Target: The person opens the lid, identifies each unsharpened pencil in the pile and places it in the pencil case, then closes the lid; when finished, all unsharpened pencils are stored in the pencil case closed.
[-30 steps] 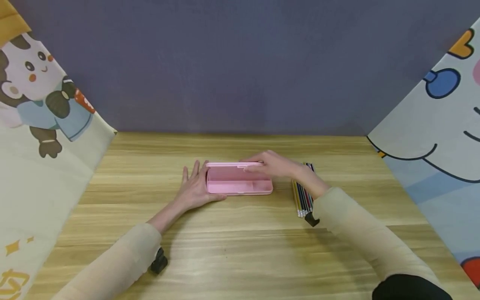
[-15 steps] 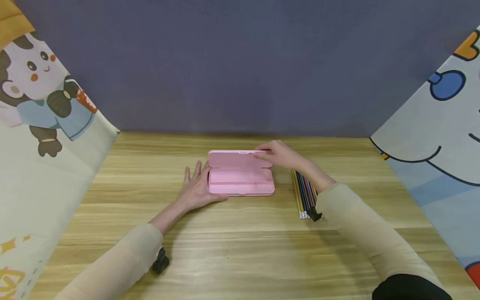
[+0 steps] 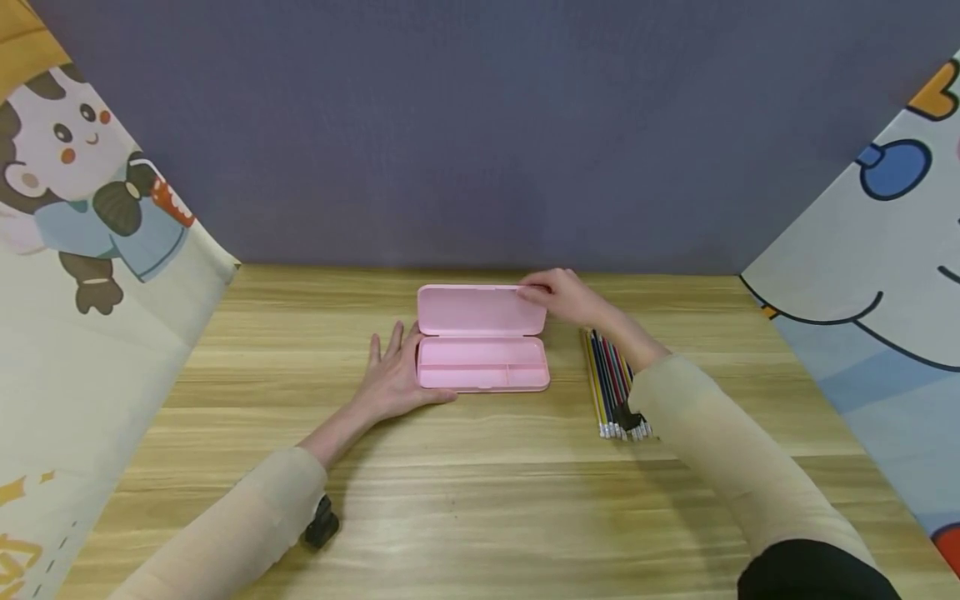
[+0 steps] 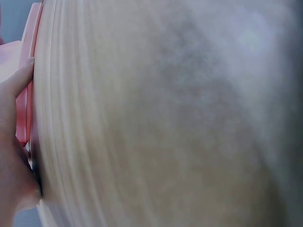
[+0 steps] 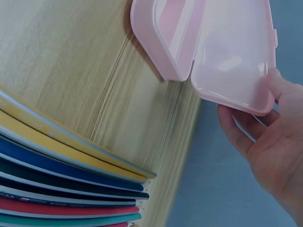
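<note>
A pink pencil case [image 3: 482, 365] lies open in the middle of the wooden table [image 3: 480, 483], its lid [image 3: 480, 310] tipped back toward the wall. My right hand [image 3: 542, 292] pinches the lid's far right corner. In the right wrist view the thumb sits on the lid [image 5: 236, 56] edge and the fingers [image 5: 236, 132] curl behind it. My left hand [image 3: 390, 358] lies flat on the table with straight fingers, its thumb side against the case's left end [image 4: 23, 94]. A bundle of coloured pencils [image 3: 611, 379] lies just right of the case, under my right forearm, and fills the lower left of the right wrist view [image 5: 61, 179].
Cartoon-printed cloths hang along the left [image 3: 82, 275] and right [image 3: 870, 292] sides of the table, and a grey-purple wall [image 3: 480, 125] closes the back. Bare wood stretches in front of the case toward me.
The lid has swung from roughly upright to tipped back toward the wall, with my right hand moving away from me along with it. My left hand has stayed where it was.
</note>
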Tool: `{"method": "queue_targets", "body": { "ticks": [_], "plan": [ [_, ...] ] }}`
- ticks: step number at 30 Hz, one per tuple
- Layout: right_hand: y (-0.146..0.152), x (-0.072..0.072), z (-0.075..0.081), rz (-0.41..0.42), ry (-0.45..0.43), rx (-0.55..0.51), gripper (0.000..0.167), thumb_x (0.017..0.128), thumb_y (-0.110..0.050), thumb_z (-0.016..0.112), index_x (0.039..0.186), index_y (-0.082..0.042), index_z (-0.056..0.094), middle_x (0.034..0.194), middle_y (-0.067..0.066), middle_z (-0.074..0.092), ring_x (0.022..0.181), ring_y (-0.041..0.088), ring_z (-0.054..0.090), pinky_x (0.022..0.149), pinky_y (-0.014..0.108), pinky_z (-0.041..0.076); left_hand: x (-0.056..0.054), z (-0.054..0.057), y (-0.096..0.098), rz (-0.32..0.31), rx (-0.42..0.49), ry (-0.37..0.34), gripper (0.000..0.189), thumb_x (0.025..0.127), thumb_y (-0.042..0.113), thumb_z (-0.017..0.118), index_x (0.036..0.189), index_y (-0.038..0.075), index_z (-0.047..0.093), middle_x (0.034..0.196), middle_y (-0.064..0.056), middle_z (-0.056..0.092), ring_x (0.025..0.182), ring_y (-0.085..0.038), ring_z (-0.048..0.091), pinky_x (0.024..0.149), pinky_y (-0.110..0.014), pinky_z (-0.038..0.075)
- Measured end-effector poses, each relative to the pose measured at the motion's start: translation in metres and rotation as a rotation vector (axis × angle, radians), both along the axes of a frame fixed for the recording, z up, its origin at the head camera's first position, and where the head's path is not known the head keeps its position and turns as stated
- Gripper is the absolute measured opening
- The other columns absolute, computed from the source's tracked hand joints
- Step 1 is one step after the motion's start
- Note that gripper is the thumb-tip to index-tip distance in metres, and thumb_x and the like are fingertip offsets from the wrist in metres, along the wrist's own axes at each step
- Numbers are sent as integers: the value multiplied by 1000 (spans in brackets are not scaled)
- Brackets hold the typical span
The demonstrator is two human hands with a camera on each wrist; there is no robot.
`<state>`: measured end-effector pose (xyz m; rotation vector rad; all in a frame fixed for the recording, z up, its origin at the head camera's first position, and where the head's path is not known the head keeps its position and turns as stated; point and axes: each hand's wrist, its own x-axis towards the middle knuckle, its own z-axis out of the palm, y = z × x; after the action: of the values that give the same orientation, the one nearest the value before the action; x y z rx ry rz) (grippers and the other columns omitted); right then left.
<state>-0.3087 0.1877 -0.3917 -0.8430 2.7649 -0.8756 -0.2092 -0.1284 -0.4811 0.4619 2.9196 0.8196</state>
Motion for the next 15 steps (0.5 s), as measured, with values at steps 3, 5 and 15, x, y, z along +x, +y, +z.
{"method": "queue_targets", "body": {
  "ticks": [3,5,15],
  "plan": [
    [3,-4,-3,-31,12,8,31,107,-29,56,124,-10,73,103,7,76,72,19,54,72,32,46,0,0,0,0,-1,0,115,73,69,79,159,11,28,174,-16,13,162,-42,3,127,-65,-10],
    [5,-7,-4,-49,12,12,31,107,-29,56,124,-10,73,106,8,76,77,24,61,71,32,48,0,1,0,0,1,0,114,73,68,80,158,11,29,174,-16,13,162,-42,3,127,-66,-10],
    [14,-13,-8,-78,-57,-23,34,109,-27,53,129,-7,70,116,16,75,90,40,70,81,52,60,-1,0,2,1,-3,1,111,73,69,80,156,11,32,174,-16,14,162,-42,4,128,-65,-9]
  ]
}}
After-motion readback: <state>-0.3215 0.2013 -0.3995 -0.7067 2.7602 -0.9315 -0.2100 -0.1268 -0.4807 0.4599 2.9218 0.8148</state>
